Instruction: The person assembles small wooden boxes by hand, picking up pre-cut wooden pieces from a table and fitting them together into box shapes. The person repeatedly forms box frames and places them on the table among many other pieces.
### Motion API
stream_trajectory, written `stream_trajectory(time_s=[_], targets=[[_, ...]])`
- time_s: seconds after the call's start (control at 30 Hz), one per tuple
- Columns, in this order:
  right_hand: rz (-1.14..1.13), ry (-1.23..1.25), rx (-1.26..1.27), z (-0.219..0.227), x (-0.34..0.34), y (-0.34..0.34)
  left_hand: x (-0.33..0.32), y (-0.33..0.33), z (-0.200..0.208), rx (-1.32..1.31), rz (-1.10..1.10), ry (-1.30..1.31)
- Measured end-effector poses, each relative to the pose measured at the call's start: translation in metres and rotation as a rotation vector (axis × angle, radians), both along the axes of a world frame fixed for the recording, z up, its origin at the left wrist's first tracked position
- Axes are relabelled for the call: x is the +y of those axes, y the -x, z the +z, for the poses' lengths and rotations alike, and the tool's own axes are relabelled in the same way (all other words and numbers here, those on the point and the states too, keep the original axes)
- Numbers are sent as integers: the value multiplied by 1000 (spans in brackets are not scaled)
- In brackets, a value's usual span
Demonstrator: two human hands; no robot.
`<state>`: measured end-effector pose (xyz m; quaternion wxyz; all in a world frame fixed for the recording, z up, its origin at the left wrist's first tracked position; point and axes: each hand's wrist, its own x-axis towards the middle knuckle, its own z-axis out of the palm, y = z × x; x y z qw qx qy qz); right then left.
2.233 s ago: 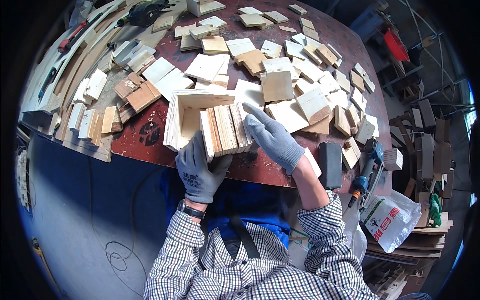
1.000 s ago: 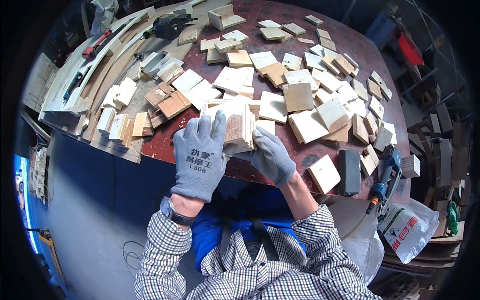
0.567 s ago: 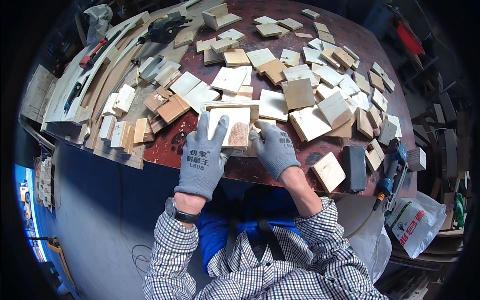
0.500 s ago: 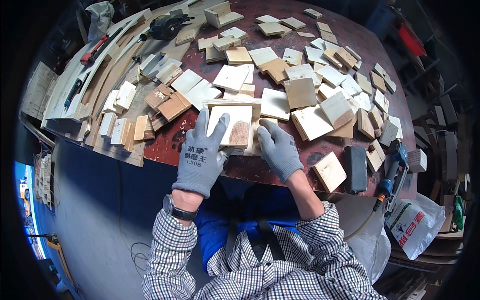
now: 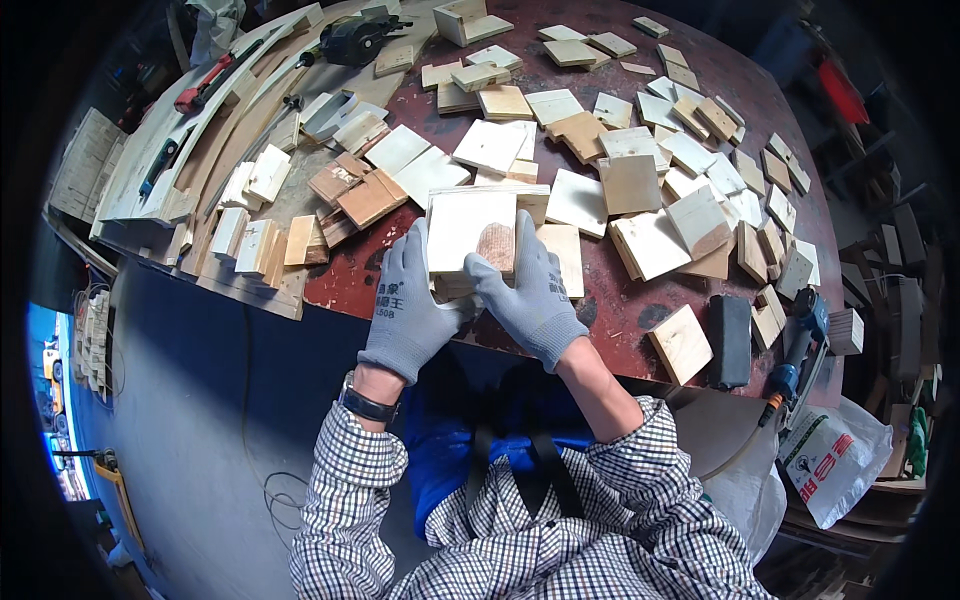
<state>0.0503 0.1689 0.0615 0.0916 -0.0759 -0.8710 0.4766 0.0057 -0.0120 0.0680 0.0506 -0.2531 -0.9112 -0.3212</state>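
Both hands wear grey work gloves. A pale square wooden board (image 5: 465,230) with a dark knot at its lower right corner lies between them near the table's front edge. Its wooden edges and another piece beneath show at the far side and below. My left hand (image 5: 405,300) closes on the board's left side, with its thumb low at the near edge. On the right side, my right hand (image 5: 525,300) grips it, thumb across the near corner by the knot. A light wood piece (image 5: 563,255) lies just right of my right hand.
Many loose wooden blocks (image 5: 630,190) spread over the red table (image 5: 340,285). At the right edge lie a dark grey block (image 5: 730,340) and an air tool (image 5: 800,335) with a hose. Long boards, a red-handled tool (image 5: 205,85) and a black power tool (image 5: 360,40) are at the far left.
My right hand has moved in from the loose piece at the right onto the board's right side. My left fingers have shifted from the board's top face to its left side.
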Motion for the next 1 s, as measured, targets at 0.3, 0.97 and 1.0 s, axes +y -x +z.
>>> stream_trajectory(time_s=[0.3, 0.97, 1.0], targets=[[153, -507, 86, -18, 29, -2, -4, 10, 5, 145, -111, -39], [69, -493, 151, -25, 32, -1, -4, 15, 7, -14, 255, -258], [77, -501, 117, -22, 31, -1, -2, 15, 15, -115, 302, -203]])
